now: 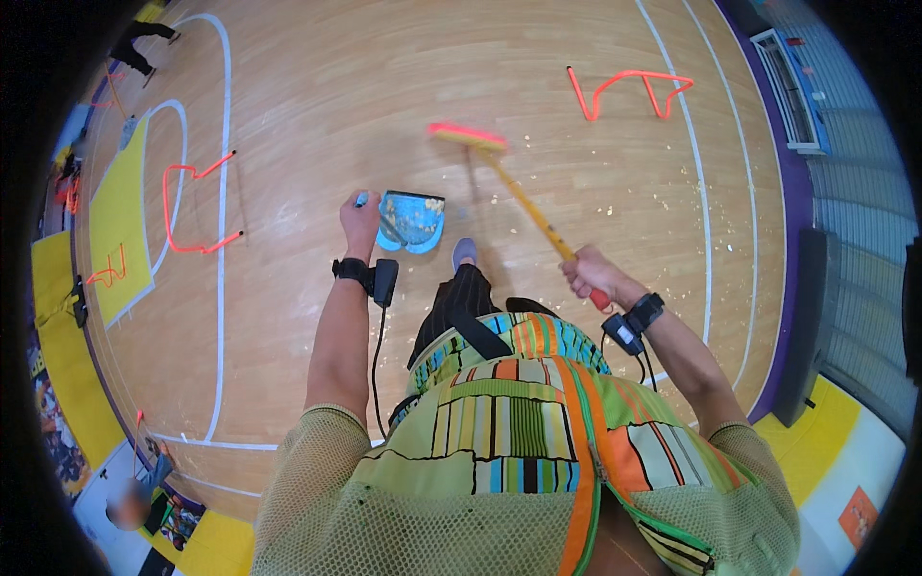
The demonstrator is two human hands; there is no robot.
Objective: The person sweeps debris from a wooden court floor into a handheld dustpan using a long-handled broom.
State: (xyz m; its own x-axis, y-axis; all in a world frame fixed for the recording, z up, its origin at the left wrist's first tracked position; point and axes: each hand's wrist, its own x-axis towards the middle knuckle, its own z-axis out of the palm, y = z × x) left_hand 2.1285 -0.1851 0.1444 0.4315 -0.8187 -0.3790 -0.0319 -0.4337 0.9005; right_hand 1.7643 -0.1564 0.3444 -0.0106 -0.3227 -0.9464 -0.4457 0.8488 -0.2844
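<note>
My left hand (360, 221) is closed around the blue handle of a dustpan. The blue dustpan (411, 219) is beside that hand, with pale crumbs and bits lying in it. In my right hand (597, 276) is a broom, gripped near the red end of its yellow stick. The broom (523, 200) reaches away to the upper left, and its pink-and-yellow head is smeared by motion, beyond the dustpan. Whether the bristles touch the floor I cannot tell. Pale crumbs (615, 202) lie scattered over the wood floor, mostly right of the broom stick.
Bent orange hurdles stand at the far right (634, 75) and at the left (171, 206). White lines mark the floor. A person in dark trousers (142, 48) is at the far left; another person (134, 499) is at lower left. A dark padded block (805, 326) stands by the right wall.
</note>
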